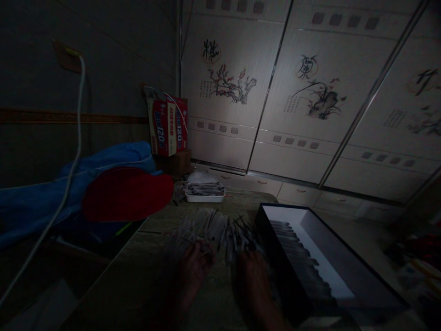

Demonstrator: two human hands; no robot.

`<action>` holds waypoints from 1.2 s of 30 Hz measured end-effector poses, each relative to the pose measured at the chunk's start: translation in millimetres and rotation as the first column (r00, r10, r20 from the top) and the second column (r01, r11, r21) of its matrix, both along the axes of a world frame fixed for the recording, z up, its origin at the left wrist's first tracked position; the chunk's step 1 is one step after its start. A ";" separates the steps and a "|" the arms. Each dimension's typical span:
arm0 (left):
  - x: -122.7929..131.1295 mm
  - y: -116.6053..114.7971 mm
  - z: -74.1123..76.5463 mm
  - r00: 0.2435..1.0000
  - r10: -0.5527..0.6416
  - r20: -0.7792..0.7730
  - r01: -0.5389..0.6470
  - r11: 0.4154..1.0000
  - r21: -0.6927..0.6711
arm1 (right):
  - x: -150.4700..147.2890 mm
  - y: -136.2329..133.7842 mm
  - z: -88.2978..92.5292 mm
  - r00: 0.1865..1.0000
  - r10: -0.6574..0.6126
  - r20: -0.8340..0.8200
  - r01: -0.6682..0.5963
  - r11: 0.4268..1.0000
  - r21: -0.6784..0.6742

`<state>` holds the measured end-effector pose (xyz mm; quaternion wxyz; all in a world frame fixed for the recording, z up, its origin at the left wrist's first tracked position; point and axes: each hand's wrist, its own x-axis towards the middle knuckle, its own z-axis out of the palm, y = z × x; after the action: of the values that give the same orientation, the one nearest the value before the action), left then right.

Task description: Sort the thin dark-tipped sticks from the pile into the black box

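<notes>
The room is very dark. My left hand (191, 273) and my right hand (253, 276) rest on a table (138, 271), both at the near edge of a loose pile of thin grey sticks (213, 230). The left hand's fingers look curled on some sticks; what they hold is hard to make out. The right hand's fingers are lost in shadow among the sticks. Just right of my right hand lies a long black box (347, 271) with a white inside, holding a row of similar sticks (296, 257) along its left side.
A small white tray (205, 197) of more sticks stands at the table's far end. A red round thing (127, 193) and blue cloth (41, 197) lie left. A red carton (167, 125) stands behind. A white cable (74, 156) hangs at left. Painted cabinet doors (310, 92) fill the back.
</notes>
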<state>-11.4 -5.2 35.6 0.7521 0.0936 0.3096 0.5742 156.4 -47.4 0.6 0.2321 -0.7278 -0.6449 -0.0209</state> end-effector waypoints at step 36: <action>0.0 -5.8 -4.6 0.992 -0.034 -0.121 0.039 0.998 0.041 | -12.3 83.0 28.9 0.998 -0.002 -0.064 -0.009 0.986 -0.168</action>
<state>-11.3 -11.1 31.0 0.7403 0.1500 0.3400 0.5602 144.1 35.7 29.5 0.1906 -0.7440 -0.6378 0.0573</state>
